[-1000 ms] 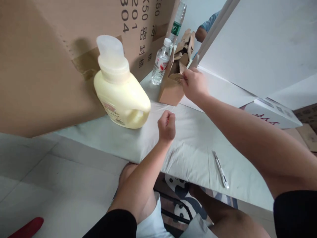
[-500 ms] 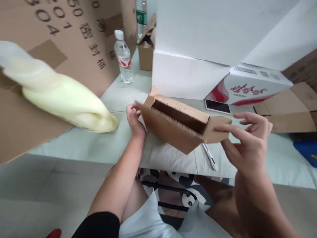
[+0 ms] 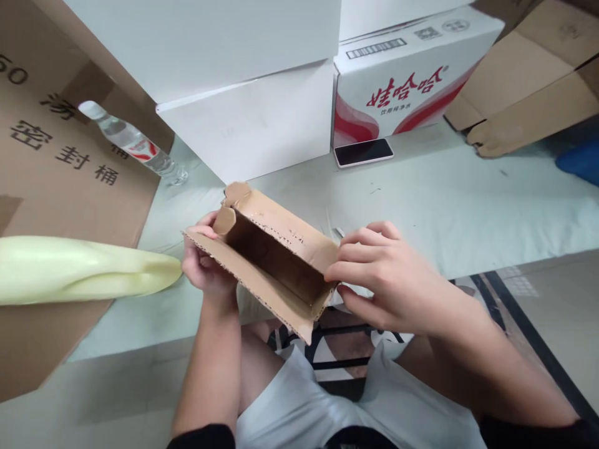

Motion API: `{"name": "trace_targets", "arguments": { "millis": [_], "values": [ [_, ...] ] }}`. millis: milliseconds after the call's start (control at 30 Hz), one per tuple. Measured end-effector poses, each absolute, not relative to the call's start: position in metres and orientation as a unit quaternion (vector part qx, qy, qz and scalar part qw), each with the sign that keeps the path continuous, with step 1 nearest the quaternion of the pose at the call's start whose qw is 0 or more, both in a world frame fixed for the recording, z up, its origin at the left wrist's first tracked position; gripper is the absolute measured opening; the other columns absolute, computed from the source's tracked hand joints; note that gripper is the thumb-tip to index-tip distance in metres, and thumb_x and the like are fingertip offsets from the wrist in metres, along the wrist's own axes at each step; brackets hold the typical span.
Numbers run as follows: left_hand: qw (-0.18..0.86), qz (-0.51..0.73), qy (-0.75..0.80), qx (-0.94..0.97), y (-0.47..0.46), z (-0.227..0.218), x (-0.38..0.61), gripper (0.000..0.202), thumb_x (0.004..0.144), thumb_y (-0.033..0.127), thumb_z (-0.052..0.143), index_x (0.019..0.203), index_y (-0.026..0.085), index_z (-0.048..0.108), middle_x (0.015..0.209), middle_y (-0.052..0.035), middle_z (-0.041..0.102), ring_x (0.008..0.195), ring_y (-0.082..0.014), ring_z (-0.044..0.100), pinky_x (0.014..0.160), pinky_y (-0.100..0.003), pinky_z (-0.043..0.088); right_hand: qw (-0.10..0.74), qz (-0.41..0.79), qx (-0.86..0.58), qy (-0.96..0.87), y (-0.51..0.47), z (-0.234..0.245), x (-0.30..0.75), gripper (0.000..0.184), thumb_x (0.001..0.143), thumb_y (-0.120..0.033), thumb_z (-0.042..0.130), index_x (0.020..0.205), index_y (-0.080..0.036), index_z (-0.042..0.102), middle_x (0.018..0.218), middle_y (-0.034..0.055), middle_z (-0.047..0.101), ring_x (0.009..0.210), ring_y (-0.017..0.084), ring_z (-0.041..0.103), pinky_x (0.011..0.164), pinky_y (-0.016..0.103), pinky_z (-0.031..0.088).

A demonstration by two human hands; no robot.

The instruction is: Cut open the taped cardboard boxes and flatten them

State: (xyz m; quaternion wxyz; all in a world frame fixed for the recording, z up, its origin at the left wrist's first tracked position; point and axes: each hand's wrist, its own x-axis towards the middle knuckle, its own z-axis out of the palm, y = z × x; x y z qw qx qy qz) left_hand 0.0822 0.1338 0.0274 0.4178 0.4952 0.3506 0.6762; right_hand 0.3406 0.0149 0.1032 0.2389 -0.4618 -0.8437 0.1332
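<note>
A small brown cardboard box (image 3: 292, 232) is held above the covered table, tilted, its long opening facing up toward me. The inside shows bare cardboard, and long flaps stand out along both sides of the opening. My left hand (image 3: 203, 262) grips the left end, fingers wrapped round the edge beside a small end flap (image 3: 226, 221). At the right end, my right hand (image 3: 379, 274) pinches the edge between thumb and fingers. The box hides part of the left fingers.
A pale yellow mannequin-like limb (image 3: 88, 271) juts in from the left, near a water bottle (image 3: 140, 146) and a large printed carton (image 3: 42, 206). White boxes (image 3: 262, 121), a red-and-white carton (image 3: 397, 93), a phone (image 3: 364, 153) and an opened carton (image 3: 528, 75) line the back.
The view has swung right. The box has tipped so its inside shows more. Its right end flap, previously sticking outward, is now folded in, with my right hand closer against that end.
</note>
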Motion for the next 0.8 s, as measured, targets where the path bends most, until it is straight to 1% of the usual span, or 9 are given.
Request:
{"name": "trace_targets", "arguments": {
  "millis": [67,133,200,267,333,400,533,633,800],
  "values": [
    [0.443,0.679,0.323,0.488,0.132,0.025,0.080,0.033,0.083,0.051,0.057,0.070,0.022,0.052,0.104,-0.0057,0.069,0.105,-0.0264,0.062,0.097,-0.041,0.047,0.232,0.135,-0.463,-0.844,0.011,0.106,0.341,0.017,0.092,-0.020,0.056,0.100,-0.023,0.071,0.085,0.0023,0.076,0.103,0.024,0.064,0.090,0.041,0.032],
    [0.457,0.674,0.328,0.479,0.132,0.022,0.080,0.031,0.082,0.049,0.060,0.069,0.022,0.051,0.103,-0.0059,0.070,0.101,-0.0250,0.064,0.093,-0.039,0.048,0.220,0.130,-0.457,-0.852,0.009,0.109,0.339,0.016,0.092,-0.020,0.056,0.096,-0.023,0.070,0.086,0.0023,0.076,0.107,0.025,0.063,0.092,0.042,0.032],
    [0.449,0.670,0.366,0.464,0.131,0.020,0.082,0.036,0.082,0.053,0.060,0.067,0.022,0.047,0.102,-0.0062,0.070,0.097,-0.0241,0.065,0.091,-0.038,0.049,0.200,0.124,-0.455,-0.859,0.007,0.110,0.336,0.015,0.090,-0.018,0.057,0.087,-0.023,0.071,0.091,0.0032,0.076,0.106,0.025,0.062,0.092,0.043,0.033],
    [0.428,0.671,0.399,0.455,0.131,0.021,0.085,0.042,0.082,0.057,0.060,0.065,0.023,0.044,0.100,-0.0073,0.070,0.095,-0.0240,0.066,0.092,-0.038,0.049,0.173,0.126,-0.468,-0.857,0.003,0.109,0.332,0.016,0.085,-0.015,0.061,0.085,-0.025,0.073,0.101,0.0046,0.074,0.106,0.026,0.061,0.092,0.044,0.036],
    [0.410,0.676,0.407,0.457,0.132,0.021,0.088,0.044,0.082,0.059,0.061,0.064,0.022,0.044,0.101,-0.0087,0.071,0.097,-0.0249,0.067,0.094,-0.038,0.049,0.147,0.130,-0.490,-0.850,-0.002,0.108,0.330,0.024,0.081,-0.012,0.061,0.092,-0.027,0.076,0.111,0.0063,0.071,0.107,0.028,0.060,0.092,0.046,0.040],
    [0.406,0.683,0.397,0.459,0.133,0.021,0.089,0.046,0.081,0.061,0.062,0.063,0.022,0.045,0.100,-0.0093,0.071,0.098,-0.0254,0.067,0.095,-0.038,0.049,0.133,0.123,-0.504,-0.845,-0.007,0.107,0.331,0.033,0.081,-0.013,0.060,0.105,-0.029,0.076,0.119,0.0088,0.067,0.110,0.031,0.059,0.091,0.048,0.044],
    [0.425,0.699,0.356,0.451,0.135,0.017,0.089,0.047,0.081,0.061,0.064,0.063,0.022,0.044,0.102,-0.0069,0.070,0.101,-0.0258,0.066,0.096,-0.039,0.049,0.153,0.054,-0.535,-0.829,-0.008,0.104,0.343,0.051,0.086,-0.016,0.055,0.135,-0.027,0.064,0.133,0.0156,0.059,0.116,0.036,0.055,0.092,0.055,0.048],
    [0.419,0.709,0.336,0.457,0.136,0.012,0.091,0.046,0.083,0.059,0.063,0.063,0.022,0.044,0.107,-0.0067,0.069,0.108,-0.0267,0.065,0.100,-0.041,0.048,0.185,0.020,-0.577,-0.795,0.003,0.094,0.353,0.061,0.087,-0.016,0.054,0.146,-0.027,0.054,0.132,0.0176,0.056,0.114,0.037,0.056,0.092,0.057,0.050],
    [0.366,0.703,0.369,0.486,0.134,0.007,0.095,0.045,0.086,0.061,0.055,0.064,0.024,0.043,0.107,-0.0061,0.070,0.114,-0.0269,0.065,0.110,-0.046,0.045,0.287,0.048,-0.561,-0.775,0.026,0.067,0.360,0.080,0.083,-0.008,0.051,0.157,-0.036,0.039,0.122,0.0124,0.056,0.111,0.030,0.060,0.093,0.052,0.053]
  ]
}}
